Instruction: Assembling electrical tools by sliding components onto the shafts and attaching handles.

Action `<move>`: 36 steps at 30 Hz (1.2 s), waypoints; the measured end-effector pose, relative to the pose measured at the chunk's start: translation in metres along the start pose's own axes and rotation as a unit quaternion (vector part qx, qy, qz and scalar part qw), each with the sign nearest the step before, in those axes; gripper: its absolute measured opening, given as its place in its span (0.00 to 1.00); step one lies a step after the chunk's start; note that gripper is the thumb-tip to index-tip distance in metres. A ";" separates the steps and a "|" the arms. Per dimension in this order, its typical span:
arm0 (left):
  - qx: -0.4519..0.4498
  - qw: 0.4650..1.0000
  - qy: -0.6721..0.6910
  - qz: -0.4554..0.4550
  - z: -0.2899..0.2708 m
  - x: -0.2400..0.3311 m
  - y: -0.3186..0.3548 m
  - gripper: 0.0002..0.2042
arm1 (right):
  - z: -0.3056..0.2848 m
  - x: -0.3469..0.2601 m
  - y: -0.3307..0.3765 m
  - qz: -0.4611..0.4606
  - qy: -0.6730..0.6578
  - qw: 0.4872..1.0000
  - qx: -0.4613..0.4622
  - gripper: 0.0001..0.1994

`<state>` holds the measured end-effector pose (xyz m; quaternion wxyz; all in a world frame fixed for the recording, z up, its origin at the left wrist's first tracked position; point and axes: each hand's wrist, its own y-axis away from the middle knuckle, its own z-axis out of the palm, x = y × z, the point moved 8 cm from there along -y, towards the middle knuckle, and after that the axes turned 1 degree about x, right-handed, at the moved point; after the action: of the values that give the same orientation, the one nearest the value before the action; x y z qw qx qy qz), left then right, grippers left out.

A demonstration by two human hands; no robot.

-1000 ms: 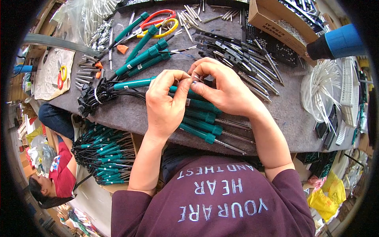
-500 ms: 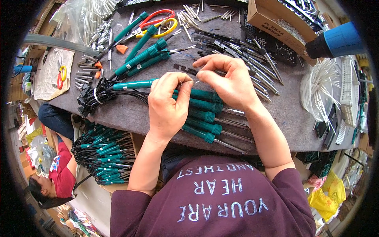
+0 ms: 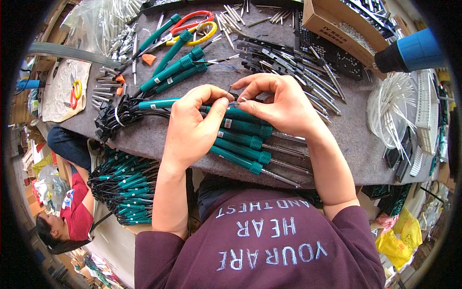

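My left hand (image 3: 190, 123) pinches a thin wire (image 3: 229, 90) between thumb and forefinger, above a row of green-handled soldering irons (image 3: 240, 139). Close against it, my right hand (image 3: 284, 103) also has thumb and forefinger pressed together at the fine wires; its exact hold is too small to make out. From under the left hand a green handle (image 3: 159, 103) extends leftward to a bundle of black cords (image 3: 115, 118). The irons' metal shafts point right, below my right hand. More green handles (image 3: 173, 72) lie beyond the left hand, one with thin wires at its end.
Black slotted strips and metal tubes (image 3: 308, 82) lie beyond my right hand. A cardboard box (image 3: 337, 36), blue tool (image 3: 414, 50) and white cable ties (image 3: 392, 106) are at right. Red-and-yellow-handled pliers (image 3: 192, 26) lie far left. Another person (image 3: 77, 207) sits at lower left.
My left hand has shifted slightly left and turned, showing more of its thumb. The right fingertips have closed in on the wires. A black strip beside them no longer shows there.
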<state>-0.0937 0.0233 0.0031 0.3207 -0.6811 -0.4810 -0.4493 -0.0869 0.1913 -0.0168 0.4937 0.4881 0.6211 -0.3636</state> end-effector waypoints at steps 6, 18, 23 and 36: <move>-0.006 1.000 -0.003 -0.023 0.001 0.003 0.001 0.05 | -0.001 -0.006 0.002 -0.006 0.020 0.999 0.037 0.09; 0.002 1.000 -0.016 -0.016 -0.001 0.005 -0.001 0.05 | 0.002 -0.011 0.004 -0.008 0.010 0.999 0.032 0.08; -0.020 1.000 0.009 -0.019 0.000 0.003 -0.002 0.06 | 0.002 -0.011 0.004 -0.031 0.028 0.999 0.035 0.08; -0.009 0.999 -0.048 -0.018 0.005 0.007 -0.001 0.07 | 0.001 -0.010 0.006 -0.041 0.018 0.999 0.013 0.09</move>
<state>-0.0918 0.0306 0.0075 0.2832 -0.6959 -0.5038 -0.4263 -0.0805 0.1893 -0.0072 0.4607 0.4750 0.6450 -0.3822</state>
